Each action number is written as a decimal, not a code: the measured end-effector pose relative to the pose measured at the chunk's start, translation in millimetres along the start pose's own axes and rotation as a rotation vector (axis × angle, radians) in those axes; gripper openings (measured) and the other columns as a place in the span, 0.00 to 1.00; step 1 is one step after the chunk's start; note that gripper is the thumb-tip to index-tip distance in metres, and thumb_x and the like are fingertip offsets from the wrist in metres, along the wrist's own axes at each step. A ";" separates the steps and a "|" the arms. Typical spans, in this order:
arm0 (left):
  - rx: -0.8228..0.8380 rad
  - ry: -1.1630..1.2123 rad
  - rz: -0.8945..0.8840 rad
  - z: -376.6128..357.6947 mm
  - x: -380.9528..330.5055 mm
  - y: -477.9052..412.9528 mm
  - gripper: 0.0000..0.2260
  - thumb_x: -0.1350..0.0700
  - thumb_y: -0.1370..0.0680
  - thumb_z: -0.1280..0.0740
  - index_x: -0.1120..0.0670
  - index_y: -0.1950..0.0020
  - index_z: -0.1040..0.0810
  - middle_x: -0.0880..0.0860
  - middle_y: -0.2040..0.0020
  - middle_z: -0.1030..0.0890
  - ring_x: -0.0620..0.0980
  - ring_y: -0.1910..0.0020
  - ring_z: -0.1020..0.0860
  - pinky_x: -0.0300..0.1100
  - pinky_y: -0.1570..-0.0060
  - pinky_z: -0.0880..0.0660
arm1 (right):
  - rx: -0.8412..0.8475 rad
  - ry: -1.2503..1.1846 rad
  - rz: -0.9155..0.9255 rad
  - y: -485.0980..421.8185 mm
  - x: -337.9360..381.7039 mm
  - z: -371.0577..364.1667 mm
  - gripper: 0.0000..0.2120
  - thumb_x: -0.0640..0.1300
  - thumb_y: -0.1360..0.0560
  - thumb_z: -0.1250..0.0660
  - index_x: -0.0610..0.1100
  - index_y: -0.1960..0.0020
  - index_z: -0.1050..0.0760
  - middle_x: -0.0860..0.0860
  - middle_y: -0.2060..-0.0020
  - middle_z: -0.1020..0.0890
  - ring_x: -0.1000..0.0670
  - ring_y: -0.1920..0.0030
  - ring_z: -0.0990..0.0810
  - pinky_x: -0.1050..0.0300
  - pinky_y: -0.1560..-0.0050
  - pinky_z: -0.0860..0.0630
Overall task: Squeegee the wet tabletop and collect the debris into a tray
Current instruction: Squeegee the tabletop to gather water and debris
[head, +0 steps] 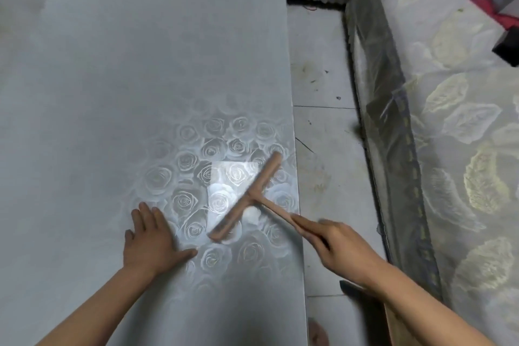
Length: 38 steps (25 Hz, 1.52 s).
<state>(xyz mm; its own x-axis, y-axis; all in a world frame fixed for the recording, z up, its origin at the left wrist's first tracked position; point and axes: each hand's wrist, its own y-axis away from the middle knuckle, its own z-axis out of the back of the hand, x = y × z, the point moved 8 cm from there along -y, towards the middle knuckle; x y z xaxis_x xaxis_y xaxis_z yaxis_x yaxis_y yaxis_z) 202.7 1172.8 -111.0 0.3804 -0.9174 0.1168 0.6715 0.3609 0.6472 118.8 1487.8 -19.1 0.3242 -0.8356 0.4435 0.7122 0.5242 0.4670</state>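
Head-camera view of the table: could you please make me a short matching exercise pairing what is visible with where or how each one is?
Things:
1. left hand
2. right hand
3. squeegee
4. mattress

States:
A. blade lying diagonally on the rose-patterned tabletop
B. beyond the floor strip, right of the table
C. flat on the tabletop, fingers spread
D. closed around the handle

Pairs: 1-C, 2-D, 3-A, 4-B

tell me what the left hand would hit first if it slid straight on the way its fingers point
Probably nothing nearby: the left hand lies flat on the tabletop, fingers pointing toward its far end, and that stretch looks bare. The squeegee sits off to the right of that line.
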 end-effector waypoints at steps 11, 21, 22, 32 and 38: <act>0.082 0.106 0.061 25.9 3.5 -5.5 0.49 0.25 0.33 0.40 0.60 0.26 0.44 0.60 0.23 0.48 0.57 0.25 0.43 0.46 0.32 0.35 | 0.016 0.167 0.056 -81.4 15.9 62.3 0.21 0.54 0.19 0.49 0.64 0.27 0.42 0.51 0.63 0.23 0.45 0.59 0.22 0.50 0.60 0.25; 0.091 0.278 0.241 45.2 7.9 -8.2 0.31 0.34 0.27 0.37 0.55 0.33 0.30 0.54 0.26 0.39 0.52 0.35 0.29 0.45 0.40 0.28 | 0.006 0.213 0.259 -152.3 75.0 92.7 0.17 0.50 0.19 0.49 0.58 0.32 0.36 0.48 0.58 0.19 0.43 0.56 0.21 0.51 0.62 0.28; 0.107 0.297 0.244 43.4 9.0 -9.3 0.32 0.34 0.27 0.37 0.55 0.31 0.32 0.55 0.25 0.41 0.52 0.33 0.30 0.46 0.38 0.29 | 0.047 0.231 0.263 -149.1 76.1 86.1 0.19 0.50 0.19 0.50 0.59 0.30 0.39 0.48 0.58 0.20 0.42 0.54 0.21 0.51 0.61 0.28; 0.080 0.454 0.317 59.0 45.2 -18.0 0.20 0.42 0.25 0.38 0.46 0.35 0.27 0.47 0.36 0.25 0.49 0.39 0.26 0.42 0.43 0.27 | 0.027 0.299 0.375 -233.0 154.5 98.4 0.20 0.42 0.21 0.47 0.53 0.31 0.35 0.45 0.58 0.19 0.41 0.57 0.21 0.54 0.64 0.34; -0.130 0.513 0.428 82.8 90.0 -55.3 0.29 0.41 0.24 0.38 0.53 0.27 0.39 0.52 0.28 0.37 0.52 0.31 0.35 0.44 0.40 0.30 | 0.066 0.313 0.413 -297.4 214.9 63.4 0.24 0.39 0.20 0.49 0.50 0.25 0.43 0.43 0.53 0.21 0.41 0.53 0.21 0.56 0.62 0.33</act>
<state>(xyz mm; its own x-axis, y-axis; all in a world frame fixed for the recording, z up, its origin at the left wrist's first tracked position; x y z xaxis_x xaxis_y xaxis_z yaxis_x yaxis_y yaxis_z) 147.1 1056.4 -74.0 0.8616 -0.5051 -0.0498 0.4530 0.7211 0.5242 -62.8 1162.8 -14.2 0.7478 -0.5607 0.3556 0.4481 0.8214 0.3529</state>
